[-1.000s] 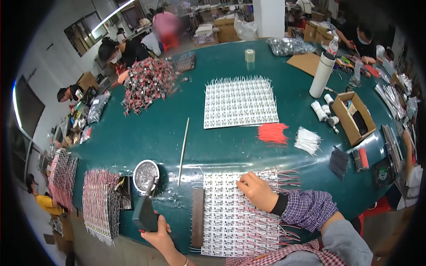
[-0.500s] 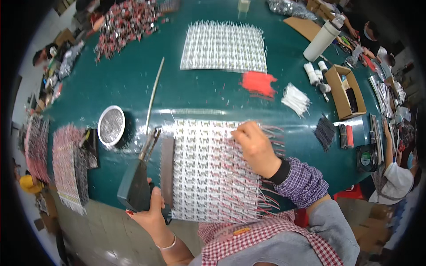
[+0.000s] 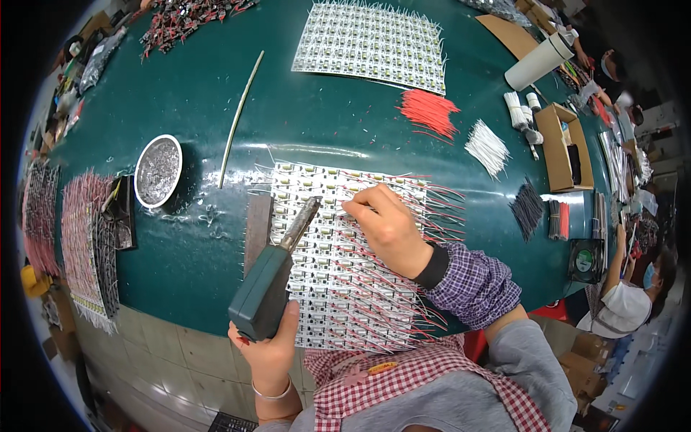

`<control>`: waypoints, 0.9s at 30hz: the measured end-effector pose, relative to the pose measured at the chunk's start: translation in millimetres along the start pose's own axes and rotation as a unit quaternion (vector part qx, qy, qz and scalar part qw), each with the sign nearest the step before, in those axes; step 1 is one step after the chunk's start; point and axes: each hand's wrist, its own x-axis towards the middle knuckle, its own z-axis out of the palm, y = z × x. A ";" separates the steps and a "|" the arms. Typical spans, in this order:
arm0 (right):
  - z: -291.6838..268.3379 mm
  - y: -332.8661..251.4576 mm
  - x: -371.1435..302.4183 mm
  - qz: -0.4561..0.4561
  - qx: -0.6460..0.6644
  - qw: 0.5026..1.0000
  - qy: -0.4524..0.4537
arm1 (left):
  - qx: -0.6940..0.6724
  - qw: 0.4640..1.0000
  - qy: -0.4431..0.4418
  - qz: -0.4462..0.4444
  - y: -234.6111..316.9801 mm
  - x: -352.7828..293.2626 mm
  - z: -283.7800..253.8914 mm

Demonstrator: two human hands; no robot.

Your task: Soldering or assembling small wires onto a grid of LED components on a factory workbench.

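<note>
While the left hand (image 3: pixel 270 349) grips a green soldering iron (image 3: pixel 268 282), its tip meets the wired circuit panel (image 3: pixel 338 252).
Right hand (image 3: pixel 385 227) presses pinched fingertips onto that panel near the table's (image 3: pixel 216 93) front edge.

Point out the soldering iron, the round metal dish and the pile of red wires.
soldering iron (image 3: pixel 265 291): head view, on its dark green handle body.
round metal dish (image 3: pixel 158 171): head view, on its silvery middle.
pile of red wires (image 3: pixel 430 113): head view, on the middle of the bundle.

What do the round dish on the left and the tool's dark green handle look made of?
The round dish looks like bare metal: silvery, shiny, with glinting grey bits inside. The tool's handle, held in the left hand, looks like matte moulded plastic, though rubber is possible.
</note>
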 end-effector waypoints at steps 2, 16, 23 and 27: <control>0.2 1.5 -1.8 -0.001 -0.004 1.000 -0.004 | -0.008 1.000 0.017 -0.016 -1.7 -2.5 5.5; 0.1 -1.6 -1.6 0.003 -0.022 1.000 -0.019 | 0.124 0.986 -0.103 -0.051 -28.5 -3.9 -3.7; -0.5 -2.6 -0.3 0.003 -0.022 1.000 -0.020 | 0.106 0.988 -0.107 -0.041 -26.5 -2.1 -1.3; 0.5 -2.2 -0.9 0.005 -0.018 1.000 -0.013 | 0.100 0.993 -0.068 0.004 -6.3 0.0 7.1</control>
